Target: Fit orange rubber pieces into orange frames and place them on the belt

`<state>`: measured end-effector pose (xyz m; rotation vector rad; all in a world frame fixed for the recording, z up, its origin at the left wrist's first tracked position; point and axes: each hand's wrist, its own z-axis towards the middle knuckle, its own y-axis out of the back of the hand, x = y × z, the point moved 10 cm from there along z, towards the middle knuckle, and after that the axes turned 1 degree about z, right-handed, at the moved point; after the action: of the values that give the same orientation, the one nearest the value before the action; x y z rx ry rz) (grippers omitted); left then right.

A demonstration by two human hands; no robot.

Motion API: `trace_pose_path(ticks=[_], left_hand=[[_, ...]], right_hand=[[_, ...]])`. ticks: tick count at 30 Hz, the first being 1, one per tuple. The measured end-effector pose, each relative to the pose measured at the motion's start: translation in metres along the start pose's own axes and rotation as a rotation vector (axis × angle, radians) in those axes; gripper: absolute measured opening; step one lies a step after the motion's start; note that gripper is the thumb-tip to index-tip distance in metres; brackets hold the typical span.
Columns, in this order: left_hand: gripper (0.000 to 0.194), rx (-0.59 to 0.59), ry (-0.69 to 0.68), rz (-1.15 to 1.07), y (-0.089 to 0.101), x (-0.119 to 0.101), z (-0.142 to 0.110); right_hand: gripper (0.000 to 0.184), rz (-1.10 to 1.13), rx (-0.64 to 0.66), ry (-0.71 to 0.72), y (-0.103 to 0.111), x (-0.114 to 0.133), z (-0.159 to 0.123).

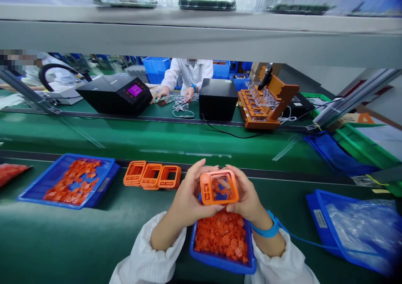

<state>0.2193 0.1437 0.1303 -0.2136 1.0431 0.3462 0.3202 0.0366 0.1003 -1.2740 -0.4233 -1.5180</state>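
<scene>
Both of my hands grip an orange plastic frame (219,187) with a clear window, held above a blue tray (220,262) filled with small orange parts. My left hand (188,196) clasps the frame's left side, fingers curled round it. My right hand (246,194) clasps the right side; a blue wrist strap (266,230) with a cord sits on that wrist. Three more orange frames (152,176) lie in a row on the green mat to the left.
A blue tray of orange pieces (70,181) sits at the left, and a blue tray of clear plastic bags (358,227) at the right. Across the conveyor, a person in a white coat (188,76) works beside two black boxes (116,93) and an orange fixture (266,104).
</scene>
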Motion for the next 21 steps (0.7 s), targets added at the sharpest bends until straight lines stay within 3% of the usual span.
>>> trace_pose_path(ticks=[4,11,21], left_hand=[[0.108,0.006,0.000,0.054,0.001,-0.007,-0.002],[0.092,0.055,-0.062,0.163,-0.002,-0.020,-0.001],[0.095,0.041,-0.076,0.165,-0.002,-0.026,0.000]], right_hand=[[0.089,-0.064,-0.045,0.019,0.002,0.002,-0.002],[0.081,-0.152,-0.086,0.108,0.001,0.014,0.000],[0.070,-0.087,-0.063,0.098,-0.010,0.019,0.004]])
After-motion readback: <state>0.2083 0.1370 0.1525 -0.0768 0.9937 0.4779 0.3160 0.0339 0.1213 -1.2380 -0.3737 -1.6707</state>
